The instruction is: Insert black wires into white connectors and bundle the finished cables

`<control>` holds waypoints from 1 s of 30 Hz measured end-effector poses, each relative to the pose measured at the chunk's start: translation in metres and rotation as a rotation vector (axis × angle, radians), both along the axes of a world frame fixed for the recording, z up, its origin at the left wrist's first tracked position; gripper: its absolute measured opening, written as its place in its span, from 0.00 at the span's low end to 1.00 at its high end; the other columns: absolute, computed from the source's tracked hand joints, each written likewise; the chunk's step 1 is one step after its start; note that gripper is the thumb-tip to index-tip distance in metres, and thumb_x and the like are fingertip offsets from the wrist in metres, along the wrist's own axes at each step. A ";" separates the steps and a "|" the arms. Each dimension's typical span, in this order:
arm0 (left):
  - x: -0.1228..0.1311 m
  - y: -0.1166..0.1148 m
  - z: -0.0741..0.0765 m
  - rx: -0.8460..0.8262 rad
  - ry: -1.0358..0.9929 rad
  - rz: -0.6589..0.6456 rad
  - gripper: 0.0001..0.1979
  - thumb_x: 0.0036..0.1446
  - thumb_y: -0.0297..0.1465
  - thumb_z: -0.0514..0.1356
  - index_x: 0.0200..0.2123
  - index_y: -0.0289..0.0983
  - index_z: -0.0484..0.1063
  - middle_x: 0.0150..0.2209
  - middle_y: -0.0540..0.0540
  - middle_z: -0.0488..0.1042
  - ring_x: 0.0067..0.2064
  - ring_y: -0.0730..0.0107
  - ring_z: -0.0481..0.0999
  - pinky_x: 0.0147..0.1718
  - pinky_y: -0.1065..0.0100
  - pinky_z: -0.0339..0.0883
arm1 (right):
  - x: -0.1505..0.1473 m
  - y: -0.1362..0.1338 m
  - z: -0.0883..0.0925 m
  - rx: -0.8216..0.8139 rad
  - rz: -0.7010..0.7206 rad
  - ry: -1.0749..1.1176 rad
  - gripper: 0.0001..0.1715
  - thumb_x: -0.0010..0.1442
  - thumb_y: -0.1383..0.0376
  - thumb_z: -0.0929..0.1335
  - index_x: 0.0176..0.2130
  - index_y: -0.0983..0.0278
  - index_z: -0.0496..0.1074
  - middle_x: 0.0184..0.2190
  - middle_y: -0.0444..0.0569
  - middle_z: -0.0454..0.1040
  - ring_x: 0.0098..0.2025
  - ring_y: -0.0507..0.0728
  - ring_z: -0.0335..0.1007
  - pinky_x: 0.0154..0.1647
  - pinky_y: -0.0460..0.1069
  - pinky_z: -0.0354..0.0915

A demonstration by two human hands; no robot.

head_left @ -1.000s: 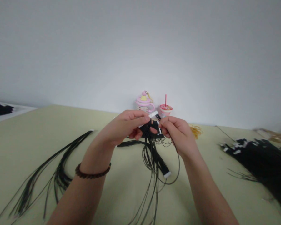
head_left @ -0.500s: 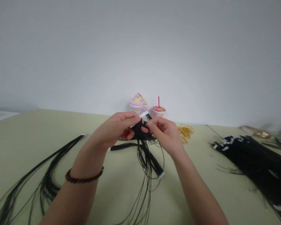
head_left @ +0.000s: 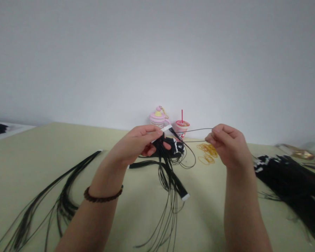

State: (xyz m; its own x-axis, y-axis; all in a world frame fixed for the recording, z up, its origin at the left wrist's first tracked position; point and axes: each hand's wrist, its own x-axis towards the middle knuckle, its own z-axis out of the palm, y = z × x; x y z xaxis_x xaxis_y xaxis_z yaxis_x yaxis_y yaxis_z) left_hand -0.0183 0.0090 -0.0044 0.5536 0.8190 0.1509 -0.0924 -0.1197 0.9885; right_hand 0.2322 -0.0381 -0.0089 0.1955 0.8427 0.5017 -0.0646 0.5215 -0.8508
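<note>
My left hand [head_left: 144, 141] pinches a bundle of thin black wires [head_left: 165, 154] near a white connector [head_left: 166, 128]. Loose wire ends from the bundle hang down towards me, and another white connector [head_left: 185, 197] tips a black strand lower down. Off to the right, my right hand [head_left: 227, 143] is closed on thin black wire [head_left: 195, 131]. Two lengths of it stretch almost level between the hands. Whether they form one loop or two separate wires, I cannot tell.
Yellow rubber bands [head_left: 207, 154] lie beyond the hands. A pink lidded cup [head_left: 157, 118] and a small tub with a straw [head_left: 182, 126] stand by the wall. Black wire bundles lie left [head_left: 68, 189] and in a pile [head_left: 291, 185] at right.
My right hand has moved away to the right, drawing out thin black wire from beside the left hand. My left hand keeps its pinch on the bundle. The view has shifted slightly.
</note>
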 end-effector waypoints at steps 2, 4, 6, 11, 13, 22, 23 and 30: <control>-0.001 0.001 0.001 -0.026 -0.085 -0.007 0.08 0.60 0.31 0.58 0.29 0.33 0.67 0.30 0.40 0.80 0.16 0.87 0.58 0.14 0.81 0.46 | -0.004 0.002 -0.002 -0.023 -0.006 -0.039 0.19 0.45 0.56 0.77 0.20 0.64 0.68 0.13 0.39 0.61 0.19 0.47 0.55 0.22 0.45 0.50; -0.004 0.006 0.001 -0.061 -0.188 0.025 0.07 0.60 0.29 0.58 0.31 0.32 0.68 0.30 0.40 0.80 0.16 0.88 0.57 0.13 0.82 0.47 | -0.010 0.004 -0.004 -0.078 0.051 -0.112 0.20 0.46 0.55 0.76 0.20 0.64 0.68 0.13 0.40 0.63 0.19 0.47 0.55 0.21 0.45 0.50; -0.008 0.012 0.000 -0.096 -0.282 0.077 0.06 0.60 0.28 0.58 0.32 0.31 0.69 0.30 0.40 0.80 0.16 0.88 0.57 0.13 0.83 0.48 | -0.019 0.007 -0.007 -0.134 0.121 -0.184 0.20 0.48 0.55 0.75 0.20 0.65 0.69 0.15 0.41 0.66 0.20 0.47 0.57 0.23 0.45 0.52; -0.014 0.020 0.000 -0.188 -0.439 0.151 0.06 0.62 0.25 0.55 0.32 0.31 0.69 0.30 0.41 0.79 0.15 0.88 0.56 0.12 0.83 0.47 | -0.044 0.023 -0.024 -0.281 0.261 -0.190 0.15 0.49 0.57 0.75 0.29 0.66 0.73 0.21 0.44 0.73 0.24 0.49 0.64 0.26 0.45 0.58; -0.015 0.019 0.001 -0.184 -0.445 0.160 0.06 0.62 0.25 0.54 0.32 0.31 0.68 0.31 0.40 0.80 0.15 0.88 0.57 0.12 0.83 0.47 | -0.049 0.034 -0.032 -0.369 0.345 -0.111 0.17 0.45 0.58 0.76 0.32 0.67 0.74 0.24 0.45 0.74 0.26 0.50 0.68 0.27 0.45 0.61; -0.011 0.008 0.002 -0.003 -0.251 0.299 0.07 0.60 0.29 0.57 0.31 0.31 0.67 0.33 0.36 0.81 0.15 0.87 0.58 0.13 0.81 0.47 | -0.018 0.040 -0.024 -0.133 0.010 0.212 0.14 0.43 0.63 0.76 0.30 0.61 0.71 0.27 0.40 0.72 0.29 0.48 0.69 0.29 0.43 0.63; -0.010 0.009 0.001 0.001 -0.237 0.299 0.06 0.60 0.29 0.57 0.31 0.32 0.68 0.32 0.36 0.81 0.15 0.87 0.58 0.13 0.81 0.47 | -0.018 0.032 -0.020 -0.028 -0.100 0.213 0.12 0.43 0.65 0.76 0.28 0.61 0.71 0.25 0.39 0.71 0.27 0.47 0.66 0.27 0.43 0.60; 0.001 0.009 -0.003 0.000 -0.197 0.179 0.07 0.57 0.31 0.60 0.30 0.34 0.69 0.26 0.45 0.78 0.15 0.86 0.59 0.12 0.80 0.46 | -0.057 -0.006 -0.015 0.112 -0.172 -0.399 0.04 0.53 0.63 0.72 0.29 0.62 0.77 0.20 0.44 0.74 0.21 0.50 0.65 0.23 0.47 0.61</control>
